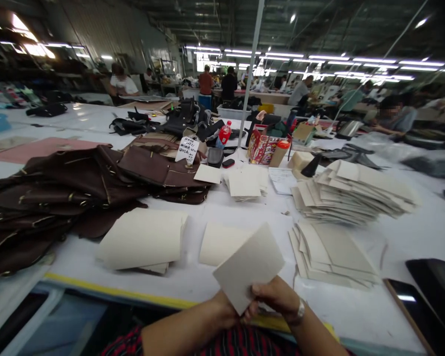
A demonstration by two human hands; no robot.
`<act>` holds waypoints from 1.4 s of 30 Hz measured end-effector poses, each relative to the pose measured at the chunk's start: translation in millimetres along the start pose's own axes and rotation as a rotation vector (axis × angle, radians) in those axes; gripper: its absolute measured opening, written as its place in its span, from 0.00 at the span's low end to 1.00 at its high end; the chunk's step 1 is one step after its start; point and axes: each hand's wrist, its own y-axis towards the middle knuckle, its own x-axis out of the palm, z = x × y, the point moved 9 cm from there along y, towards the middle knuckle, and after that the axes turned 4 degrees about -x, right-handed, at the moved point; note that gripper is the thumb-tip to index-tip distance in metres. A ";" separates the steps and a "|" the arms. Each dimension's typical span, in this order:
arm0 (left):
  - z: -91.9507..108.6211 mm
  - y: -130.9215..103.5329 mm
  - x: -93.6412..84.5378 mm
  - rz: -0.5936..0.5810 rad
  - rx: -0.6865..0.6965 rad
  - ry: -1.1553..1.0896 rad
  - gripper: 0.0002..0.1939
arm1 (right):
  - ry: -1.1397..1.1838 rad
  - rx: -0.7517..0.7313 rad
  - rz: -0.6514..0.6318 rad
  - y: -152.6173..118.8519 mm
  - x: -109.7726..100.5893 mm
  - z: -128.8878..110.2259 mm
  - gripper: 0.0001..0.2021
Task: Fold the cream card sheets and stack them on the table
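Note:
A pale rectangular card (250, 264) is held up at a tilt over the table's front edge. My right hand (274, 295) grips its lower right part, thumb on the face. My left hand (232, 311) is at the card's lower corner, partly behind it, with fingertips closed around the bottom. Behind the card, another pale sheet (222, 242) lies on the white table (244, 215). To the left is a stack of pale sheets (144, 240), and to the right a fanned stack (330, 252).
Dark brown leather bags (77, 183) pile up on the left. More card stacks (352, 190) stand at the back right. A red-capped bottle (224, 134), a patterned box (261, 146) and a metal pole (250, 74) are farther back. A phone (408, 301) lies at right. People sit beyond.

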 end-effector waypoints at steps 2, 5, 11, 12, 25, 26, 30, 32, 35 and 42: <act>20.0 -15.0 -30.1 0.096 0.120 0.107 0.09 | -0.055 -0.037 0.139 0.4 -17.5 -8.0 0.13; 73.4 -53.9 -75.4 0.367 0.495 0.662 0.08 | -0.079 -0.086 0.448 -0.7 -58.4 -28.6 0.17; 85.8 -85.1 -104.0 0.629 0.846 1.783 0.22 | -0.188 -0.026 0.412 33.2 -76.4 -44.3 0.26; 82.7 -83.5 -109.3 0.623 0.832 1.816 0.23 | -0.194 -0.016 0.389 41.6 -75.4 -43.0 0.26; 78.7 -86.4 -118.3 0.525 0.811 1.817 0.22 | -0.363 0.198 0.232 80.8 -82.6 11.3 0.25; 78.3 -86.5 -118.0 0.508 0.813 1.823 0.21 | -0.374 0.207 0.239 80.2 -84.0 12.5 0.26; 76.4 -87.4 -118.4 0.452 0.821 1.840 0.19 | -0.399 0.237 0.242 79.5 -84.4 15.0 0.26; 75.4 -88.3 -120.1 0.443 0.817 1.845 0.19 | -0.407 0.234 0.241 79.8 -83.4 15.2 0.26; 72.9 -88.7 -122.3 0.424 0.795 1.854 0.20 | -0.411 0.242 0.250 79.6 -83.4 16.9 0.26; 72.0 -89.3 -123.7 0.420 0.779 1.863 0.20 | -0.389 0.307 0.275 78.7 -83.9 23.2 0.25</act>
